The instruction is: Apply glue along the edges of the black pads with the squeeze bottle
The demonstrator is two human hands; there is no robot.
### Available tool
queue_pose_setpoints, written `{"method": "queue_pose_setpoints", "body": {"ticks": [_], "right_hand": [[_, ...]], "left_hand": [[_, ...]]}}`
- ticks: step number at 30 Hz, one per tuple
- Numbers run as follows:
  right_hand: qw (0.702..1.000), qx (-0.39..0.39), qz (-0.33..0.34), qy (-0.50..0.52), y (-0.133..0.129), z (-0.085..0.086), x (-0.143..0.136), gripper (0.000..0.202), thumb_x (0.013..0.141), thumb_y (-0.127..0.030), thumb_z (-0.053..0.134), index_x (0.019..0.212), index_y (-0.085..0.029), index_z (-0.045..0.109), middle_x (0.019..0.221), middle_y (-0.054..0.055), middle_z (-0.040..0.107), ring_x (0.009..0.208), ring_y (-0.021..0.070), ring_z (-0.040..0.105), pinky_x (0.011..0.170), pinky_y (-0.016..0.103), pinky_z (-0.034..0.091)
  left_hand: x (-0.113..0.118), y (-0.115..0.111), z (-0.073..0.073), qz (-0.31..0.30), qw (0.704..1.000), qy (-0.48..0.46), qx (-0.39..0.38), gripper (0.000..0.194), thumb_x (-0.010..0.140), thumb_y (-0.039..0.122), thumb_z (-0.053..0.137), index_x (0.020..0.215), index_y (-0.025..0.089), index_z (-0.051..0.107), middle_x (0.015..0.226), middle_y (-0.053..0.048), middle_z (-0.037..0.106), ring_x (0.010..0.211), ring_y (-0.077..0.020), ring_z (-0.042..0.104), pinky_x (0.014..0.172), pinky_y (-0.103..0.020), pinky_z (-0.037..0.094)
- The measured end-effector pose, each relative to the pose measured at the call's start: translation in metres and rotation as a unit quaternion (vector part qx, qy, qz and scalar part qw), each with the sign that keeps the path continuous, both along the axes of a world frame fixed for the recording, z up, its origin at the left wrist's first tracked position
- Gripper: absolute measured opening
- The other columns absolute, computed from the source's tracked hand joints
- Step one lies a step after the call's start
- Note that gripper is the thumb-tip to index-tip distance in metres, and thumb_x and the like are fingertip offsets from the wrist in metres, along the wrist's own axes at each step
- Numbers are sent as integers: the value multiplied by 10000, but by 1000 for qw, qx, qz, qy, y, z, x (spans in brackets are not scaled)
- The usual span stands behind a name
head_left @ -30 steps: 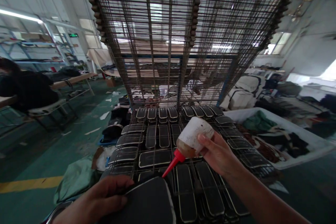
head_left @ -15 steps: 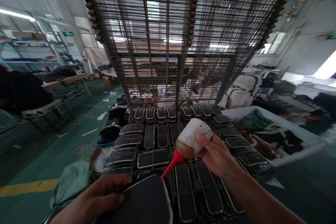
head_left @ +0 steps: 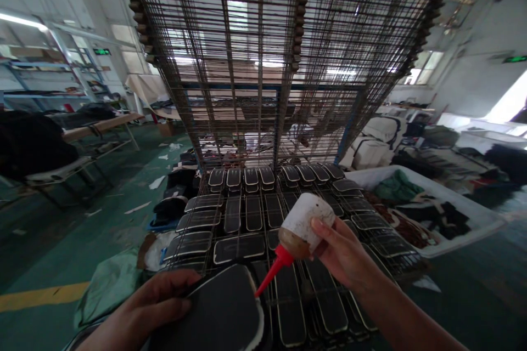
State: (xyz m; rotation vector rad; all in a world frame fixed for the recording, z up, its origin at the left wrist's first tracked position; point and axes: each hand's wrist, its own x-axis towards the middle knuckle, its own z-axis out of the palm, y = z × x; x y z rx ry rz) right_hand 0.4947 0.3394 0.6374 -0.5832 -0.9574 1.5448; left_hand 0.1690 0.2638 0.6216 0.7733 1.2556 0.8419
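Note:
My left hand (head_left: pixel 164 301) grips the left edge of a dark, flat panel with rounded corners (head_left: pixel 218 312), thumb on top and fingers at the far side. A pale line runs along the panel's edge. My right hand (head_left: pixel 341 249) is closed around a squeeze bottle (head_left: pixel 308 219) with a white wrapping and a brownish lower part. The bottle is tipped down to the left, and the tip of its red nozzle (head_left: pixel 274 274) meets the panel's right edge near the upper corner. Under the hands, similar dark panels with pale outlines (head_left: pixel 240 248) lie in rows on a wire rack.
Tilted wire rack shelves (head_left: pixel 247 66) rise ahead. At the right stands a white bin (head_left: pixel 465 241) holding cloth and cords. Green fabric (head_left: pixel 111 285) lies on the floor at left, near a dark-clad shape on a stool (head_left: pixel 57 170). A workbench (head_left: pixel 102 126) stands behind.
The red nozzle tip has slid along the panel's edge, down and toward me past the upper corner. The bottle moved slightly down with it; my left hand keeps its hold.

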Motion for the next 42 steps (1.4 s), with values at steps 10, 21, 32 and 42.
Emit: {"method": "queue_pose_setpoints", "body": {"ticks": [10, 21, 32, 42], "right_hand": [[999, -21, -23, -7, -9, -8, 1, 238, 822, -335, 816, 940, -173, 688, 780, 43, 641, 625, 179, 579, 437, 215, 506], [994, -22, -105, 19, -1, -8, -6, 246, 799, -322, 841, 906, -164, 686, 807, 53, 664, 639, 187, 592, 440, 220, 519], [987, -22, -158, 15, 5, -16, -13, 294, 782, -336, 852, 904, -162, 650, 823, 45, 646, 661, 183, 573, 458, 224, 512], [991, -35, -127, -17, -9, -25, -20, 311, 813, -351, 822, 987, -173, 635, 842, 52, 635, 695, 203, 575, 458, 234, 508]], "left_hand": [[-2, -1, 1, 67, 998, 3, -14, 288, 616, 279, 802, 900, 246, 768, 891, -56, 781, 794, -282, 709, 753, -404, 572], [14, 1, 16, -21, 997, -72, -6, 193, 709, 221, 765, 903, 218, 758, 840, -62, 776, 791, -271, 718, 742, -375, 577], [18, 3, 0, -4, 992, -124, -2, 120, 769, 213, 725, 887, 193, 730, 808, -50, 764, 687, -188, 699, 665, -305, 556], [27, 8, 5, 40, 990, -137, -20, 130, 742, 171, 744, 868, 171, 714, 772, -56, 765, 656, -200, 713, 622, -297, 573]]}}
